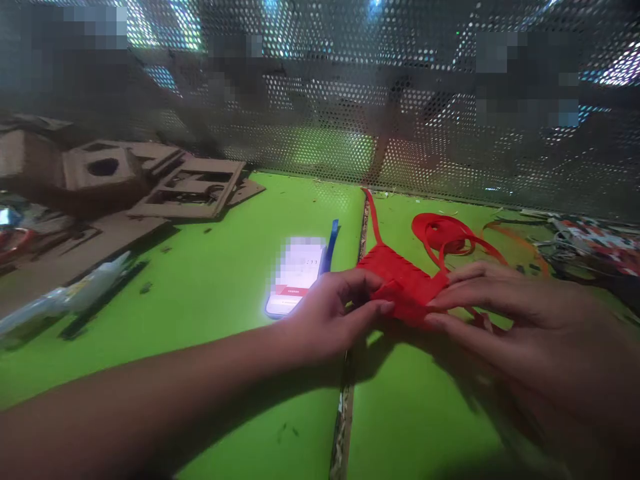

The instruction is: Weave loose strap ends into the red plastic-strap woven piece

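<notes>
A small red woven strip piece (400,280) is held between my two hands, just above the green table. My left hand (340,307) pinches its near left edge with thumb and fingers. On the right side, my right hand (520,327) grips its corner, fingertips pressed together. One red ribbon tail runs up from the piece toward the back of the table. Behind my right hand lies a loose coil of red ribbon (440,233), with a strand leading down toward the piece. The underside of the piece is hidden.
A lit phone (295,273) lies beside my left hand, with a blue strip (331,243) along it. Cardboard cut-outs (195,190) and a plastic-wrapped item (70,300) sit at left. A perforated metal screen (320,120) stands behind. A debris-filled gap (343,413) splits the tabletop.
</notes>
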`<move>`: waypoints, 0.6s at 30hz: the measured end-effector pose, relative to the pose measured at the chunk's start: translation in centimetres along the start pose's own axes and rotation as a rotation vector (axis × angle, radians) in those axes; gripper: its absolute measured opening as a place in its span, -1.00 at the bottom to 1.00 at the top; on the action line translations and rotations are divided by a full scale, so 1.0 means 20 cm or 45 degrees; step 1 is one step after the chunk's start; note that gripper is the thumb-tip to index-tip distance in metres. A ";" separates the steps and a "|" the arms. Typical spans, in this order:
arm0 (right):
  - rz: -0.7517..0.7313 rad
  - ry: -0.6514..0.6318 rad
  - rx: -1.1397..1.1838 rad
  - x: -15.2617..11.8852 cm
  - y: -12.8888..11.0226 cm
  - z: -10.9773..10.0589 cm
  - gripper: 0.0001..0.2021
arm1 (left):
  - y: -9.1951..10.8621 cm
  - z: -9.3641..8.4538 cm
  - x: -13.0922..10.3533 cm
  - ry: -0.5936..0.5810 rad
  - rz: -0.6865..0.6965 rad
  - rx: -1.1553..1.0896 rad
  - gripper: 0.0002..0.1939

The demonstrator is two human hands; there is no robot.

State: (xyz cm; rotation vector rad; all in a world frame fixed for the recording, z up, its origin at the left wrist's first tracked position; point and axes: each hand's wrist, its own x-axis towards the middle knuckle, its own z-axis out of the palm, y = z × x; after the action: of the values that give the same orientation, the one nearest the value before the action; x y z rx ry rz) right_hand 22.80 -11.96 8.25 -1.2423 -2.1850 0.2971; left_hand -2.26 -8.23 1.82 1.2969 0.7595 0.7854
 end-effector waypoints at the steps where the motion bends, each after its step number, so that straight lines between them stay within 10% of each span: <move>1: 0.017 0.004 -0.011 0.00 0.00 0.00 -0.92 | 0.00 0.01 0.00 0.001 -0.028 -0.052 -0.71; 18: -0.423 -0.285 -0.187 0.00 0.04 -0.08 -0.76 | 0.03 0.05 -0.01 0.002 -0.161 -0.256 -0.83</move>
State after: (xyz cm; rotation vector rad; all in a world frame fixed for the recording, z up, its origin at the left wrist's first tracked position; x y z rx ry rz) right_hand 24.42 -11.74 9.12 -0.9326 -2.6001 0.1456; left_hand -1.59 -8.91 2.54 1.0583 0.7369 0.7408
